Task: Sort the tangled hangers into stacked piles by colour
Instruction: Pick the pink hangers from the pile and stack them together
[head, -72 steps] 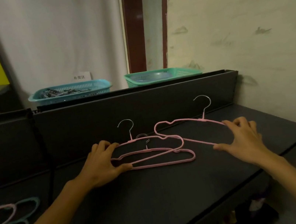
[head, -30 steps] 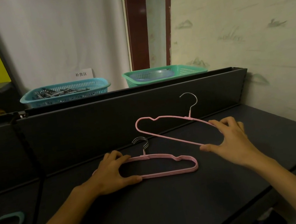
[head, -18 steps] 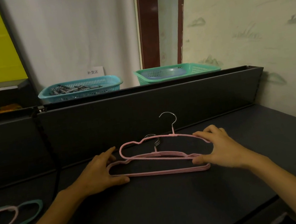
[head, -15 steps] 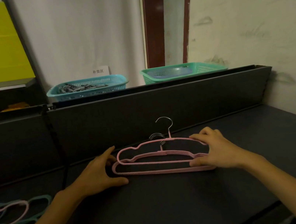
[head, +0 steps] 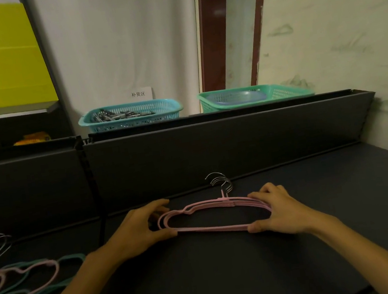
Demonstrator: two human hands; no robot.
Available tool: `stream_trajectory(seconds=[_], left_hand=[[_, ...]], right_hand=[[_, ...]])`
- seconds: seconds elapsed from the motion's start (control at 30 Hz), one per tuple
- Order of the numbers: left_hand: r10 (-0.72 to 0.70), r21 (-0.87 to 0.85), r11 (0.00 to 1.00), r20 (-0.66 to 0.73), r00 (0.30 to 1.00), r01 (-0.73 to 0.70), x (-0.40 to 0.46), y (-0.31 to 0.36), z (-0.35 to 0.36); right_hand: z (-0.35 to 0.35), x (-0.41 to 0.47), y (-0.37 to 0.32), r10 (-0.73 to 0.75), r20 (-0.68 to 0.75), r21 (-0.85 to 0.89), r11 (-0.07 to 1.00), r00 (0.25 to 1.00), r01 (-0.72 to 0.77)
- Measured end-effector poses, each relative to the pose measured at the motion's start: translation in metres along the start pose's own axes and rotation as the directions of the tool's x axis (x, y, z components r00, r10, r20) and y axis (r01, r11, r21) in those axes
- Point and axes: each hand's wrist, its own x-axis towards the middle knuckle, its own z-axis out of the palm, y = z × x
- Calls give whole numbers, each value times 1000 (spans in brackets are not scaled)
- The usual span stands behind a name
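Observation:
A stack of pink hangers (head: 213,229) lies flat on the dark shelf (head: 232,267), its metal hooks (head: 220,184) lined up and pointing at the back panel. My left hand (head: 139,230) holds the stack's left end, thumb on the lower bar and fingers curled over the top. At the right end my right hand (head: 280,210) grips the stack the same way. A tangle of pink and teal hangers (head: 17,286) lies at the lower left, partly cut off by the frame.
A dark back panel (head: 213,148) rises behind the shelf. On top of it stand a blue basket (head: 130,115) with dark items and a green basket (head: 253,95). A wall closes off the right side. The shelf's front edge runs at the lower right.
My right hand carried the lifted pink hanger left and laid it on the others. The hangers now lie aligned in one stack, with both hands closed in on its ends.

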Motion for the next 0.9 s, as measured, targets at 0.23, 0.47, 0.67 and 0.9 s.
stream_trajectory(seconds=[0.23, 0.47, 0.67, 0.9], left_hand=[[25, 4, 1000, 12, 1000, -26, 10, -2, 3], [33, 2, 999, 38, 999, -33, 13, -4, 6], [55, -19, 998, 27, 998, -55, 16, -5, 7], [66, -28, 998, 38, 997, -65, 19, -5, 6]], right_hand=[[3, -2, 5, 26, 0, 3, 1000, 1000, -26], [1, -6, 5, 53, 31, 14, 998, 998, -53], [-3, -5, 3, 58, 52, -19, 998, 997, -57], [-5, -3, 6, 55, 66, -15, 998, 996, -55]])
